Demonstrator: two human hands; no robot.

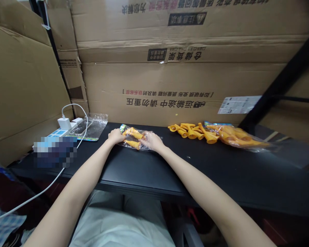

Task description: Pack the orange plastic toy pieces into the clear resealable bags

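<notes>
A clear plastic bag (130, 137) with a colourful header lies on the black table, with several orange toy horns (132, 144) inside it. My left hand (115, 136) pinches the bag's left edge by the header. At the other end, my right hand (152, 140) is closed on the bag's right side, its fingers slightly blurred and close to the horns' ends. To the right of my hands is a loose pile of orange toy horns (192, 134). Beside that pile lies a fuller bag of horns (237, 136).
An empty clear bag (96, 120) lies at the left, next to a white power strip (58, 132) with a plugged-in charger (64, 123). A white cable (48, 187) runs off the table's front edge. A cardboard wall (149, 77) closes off the back, and a black post (280, 75) stands right.
</notes>
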